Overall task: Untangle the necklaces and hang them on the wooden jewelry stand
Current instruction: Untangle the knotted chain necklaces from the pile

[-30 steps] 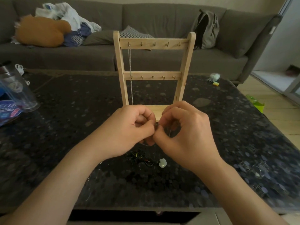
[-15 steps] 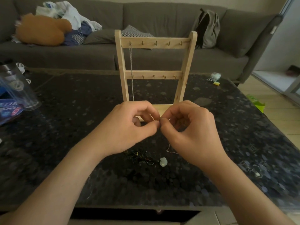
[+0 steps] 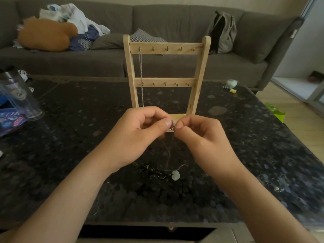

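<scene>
Far left: a blue packet (image 3: 10, 121) is lying at the edge of the dark speckled table (image 3: 70, 137). Its printing is too blurred to be read. A clear tumbler (image 3: 22, 97) is lying tilted beside it, and its marking is likewise illegible.

Centre left: the left hand (image 3: 138, 137) is being held above the table with its fingers curled. Its thumb and forefinger are pinching one end of a fine necklace (image 3: 172, 126).

Centre: the fine necklace is being gripped at both fingertips, which are almost touching, just in front of the base of the wooden jewelry stand (image 3: 166, 50). A thin strand is hanging from the pinch down towards the table. Below, between the wrists, a dark tangle (image 3: 152, 170) is lying just beside a pale pendant (image 3: 175, 175). The stand is standing upright behind the hands. A silver chain (image 3: 140, 67) is hanging from the leftmost hook of its top rail and passing the lower rail.

Centre right: the right hand (image 3: 205, 141) is being held level with the left, fingers curled. Its thumb and forefinger are pinching the other end of the same necklace.

Far right: a grey backpack (image 3: 222, 32) is leaning on the sofa (image 3: 175, 18). No lettering on it can be made out.
</scene>
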A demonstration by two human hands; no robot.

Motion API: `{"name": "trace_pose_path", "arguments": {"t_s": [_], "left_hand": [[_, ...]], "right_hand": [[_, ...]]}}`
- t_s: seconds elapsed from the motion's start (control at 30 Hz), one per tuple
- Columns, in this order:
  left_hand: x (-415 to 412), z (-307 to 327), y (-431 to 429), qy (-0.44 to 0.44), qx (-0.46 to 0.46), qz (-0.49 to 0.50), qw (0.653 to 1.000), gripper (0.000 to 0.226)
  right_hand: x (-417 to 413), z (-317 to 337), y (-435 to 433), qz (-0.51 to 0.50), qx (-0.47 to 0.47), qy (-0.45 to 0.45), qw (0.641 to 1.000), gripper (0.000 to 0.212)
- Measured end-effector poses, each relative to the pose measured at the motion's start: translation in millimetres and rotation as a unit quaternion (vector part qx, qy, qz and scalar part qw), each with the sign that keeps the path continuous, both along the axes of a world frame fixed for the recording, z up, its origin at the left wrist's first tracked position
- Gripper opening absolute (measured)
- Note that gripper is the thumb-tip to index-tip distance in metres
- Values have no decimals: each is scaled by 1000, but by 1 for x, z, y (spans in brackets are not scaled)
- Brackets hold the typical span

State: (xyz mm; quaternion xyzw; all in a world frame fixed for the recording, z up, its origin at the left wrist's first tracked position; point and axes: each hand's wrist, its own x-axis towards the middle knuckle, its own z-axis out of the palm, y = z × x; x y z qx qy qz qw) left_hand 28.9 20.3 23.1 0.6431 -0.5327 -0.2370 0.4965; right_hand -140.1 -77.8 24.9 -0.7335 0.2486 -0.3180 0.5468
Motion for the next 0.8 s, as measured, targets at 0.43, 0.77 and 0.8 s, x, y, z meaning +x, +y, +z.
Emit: {"name": "trace_pose_path", "arguments": {"t_s": [0.43, 0.77, 0.8], "left_hand": [[-18, 9, 1, 266, 36, -34, 963, 30], [-10, 7, 2, 183, 24, 33, 982, 13], [-10, 6, 2, 179, 17, 37, 983, 13]], "right_hand": [[5, 2, 1, 90, 185, -26, 978, 14], [5, -2, 1, 70, 202, -58, 975, 29], [4, -3, 2, 65, 207, -64, 974, 32]]}}
